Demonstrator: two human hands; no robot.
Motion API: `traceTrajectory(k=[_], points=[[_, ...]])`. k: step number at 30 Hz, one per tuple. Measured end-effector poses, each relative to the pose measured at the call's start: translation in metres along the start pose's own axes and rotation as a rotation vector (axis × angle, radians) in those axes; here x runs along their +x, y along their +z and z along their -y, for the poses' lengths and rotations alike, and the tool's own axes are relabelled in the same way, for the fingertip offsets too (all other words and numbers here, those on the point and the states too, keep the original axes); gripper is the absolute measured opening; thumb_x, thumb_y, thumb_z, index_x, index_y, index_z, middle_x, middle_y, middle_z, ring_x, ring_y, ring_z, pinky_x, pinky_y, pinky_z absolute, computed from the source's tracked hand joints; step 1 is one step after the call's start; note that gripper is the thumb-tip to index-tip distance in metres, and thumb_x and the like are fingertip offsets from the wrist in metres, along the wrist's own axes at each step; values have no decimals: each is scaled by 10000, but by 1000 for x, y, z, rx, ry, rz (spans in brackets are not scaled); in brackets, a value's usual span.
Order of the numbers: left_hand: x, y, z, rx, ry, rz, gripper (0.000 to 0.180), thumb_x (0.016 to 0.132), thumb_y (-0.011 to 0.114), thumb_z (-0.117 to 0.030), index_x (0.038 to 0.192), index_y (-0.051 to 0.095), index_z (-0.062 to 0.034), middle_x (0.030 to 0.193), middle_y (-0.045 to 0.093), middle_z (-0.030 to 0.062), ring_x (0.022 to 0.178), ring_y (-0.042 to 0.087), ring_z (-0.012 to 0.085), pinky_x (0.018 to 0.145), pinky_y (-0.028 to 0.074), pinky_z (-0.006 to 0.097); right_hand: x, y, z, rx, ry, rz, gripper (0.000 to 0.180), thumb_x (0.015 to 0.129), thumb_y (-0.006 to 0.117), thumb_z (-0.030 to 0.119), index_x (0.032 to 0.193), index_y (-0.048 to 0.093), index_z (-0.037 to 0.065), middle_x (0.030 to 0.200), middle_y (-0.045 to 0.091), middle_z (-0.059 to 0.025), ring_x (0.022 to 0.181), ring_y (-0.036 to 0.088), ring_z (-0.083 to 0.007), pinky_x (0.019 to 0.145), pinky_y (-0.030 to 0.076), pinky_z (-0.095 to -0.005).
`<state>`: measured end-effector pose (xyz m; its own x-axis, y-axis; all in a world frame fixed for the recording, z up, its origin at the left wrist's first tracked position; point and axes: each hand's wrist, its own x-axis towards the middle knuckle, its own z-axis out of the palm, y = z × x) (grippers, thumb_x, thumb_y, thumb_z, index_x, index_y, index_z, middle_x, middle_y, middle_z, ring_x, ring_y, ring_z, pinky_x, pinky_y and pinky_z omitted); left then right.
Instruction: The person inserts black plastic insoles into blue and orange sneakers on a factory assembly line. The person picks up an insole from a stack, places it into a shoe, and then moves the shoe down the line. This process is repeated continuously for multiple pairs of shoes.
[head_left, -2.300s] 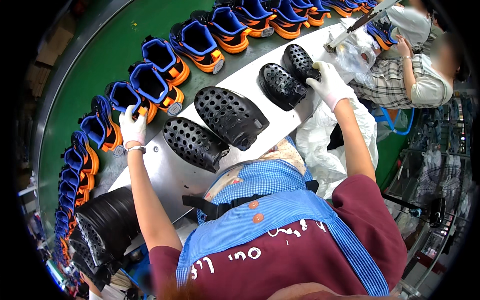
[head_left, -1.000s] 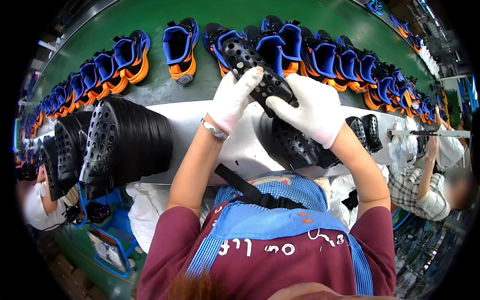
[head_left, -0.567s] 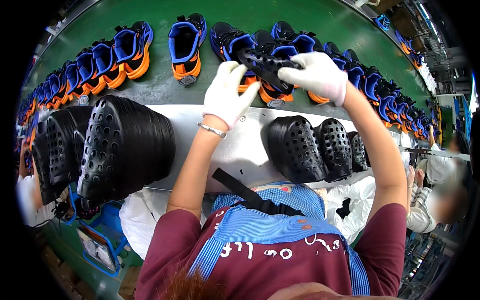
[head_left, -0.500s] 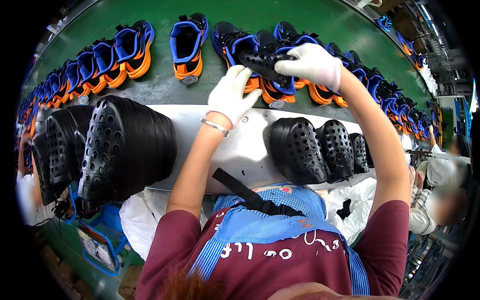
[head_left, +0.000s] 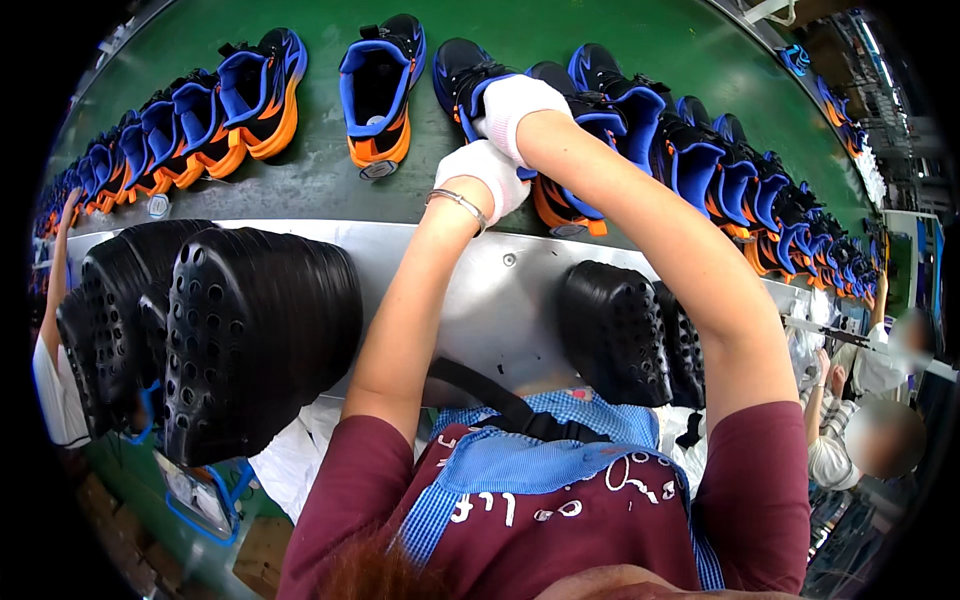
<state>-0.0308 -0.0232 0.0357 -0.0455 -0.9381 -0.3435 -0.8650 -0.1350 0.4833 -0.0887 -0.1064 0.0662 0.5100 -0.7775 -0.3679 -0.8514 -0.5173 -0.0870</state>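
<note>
Both my hands wear white gloves and meet at a black, blue and orange sports shoe (head_left: 462,62) on the green bench. My right hand (head_left: 522,108) is curled over the shoe's opening, its fingertips hidden inside. Whatever it holds there is out of sight. Closed around the heel end is my left hand (head_left: 487,172), partly under the right wrist. Its fingers show only in part. Just right of my hands stands another shoe of the same kind (head_left: 565,205), and to the left a single shoe (head_left: 378,90) with its heel toward me.
Nested stacks of black perforated plastic shoe inserts stand on the metal ledge (head_left: 480,300): a large stack (head_left: 265,330) on the left and a smaller stack (head_left: 612,330) on the right. Rows of shoes (head_left: 262,95) run off both ways. Other people work at both sides.
My right hand has moved left and down into the shoe opening; the black perforated insert it held is now out of sight. My left hand has shifted right, onto the heel.
</note>
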Motion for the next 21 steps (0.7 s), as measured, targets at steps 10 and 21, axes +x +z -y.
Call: traceTrajectory(k=[10,21], points=[[10,4,7,49,-32,47,374,823,589,-416,1051,702,-142,1047,692,150,976,653,337,862,521,412,11,2,7,-12,-33,-19,246,852,568,160,1013,709,39,1031,681,-208,934,672,-361,809,553,-406],[12,-13,-9,44,-137,156,358,791,610,-331,1046,718,-103,1096,678,155,1027,649,317,892,516,380,6,6,-11,-79,-74,-115,263,789,659,98,1043,724,80,1096,692,-153,994,681,-306,823,552,-385]])
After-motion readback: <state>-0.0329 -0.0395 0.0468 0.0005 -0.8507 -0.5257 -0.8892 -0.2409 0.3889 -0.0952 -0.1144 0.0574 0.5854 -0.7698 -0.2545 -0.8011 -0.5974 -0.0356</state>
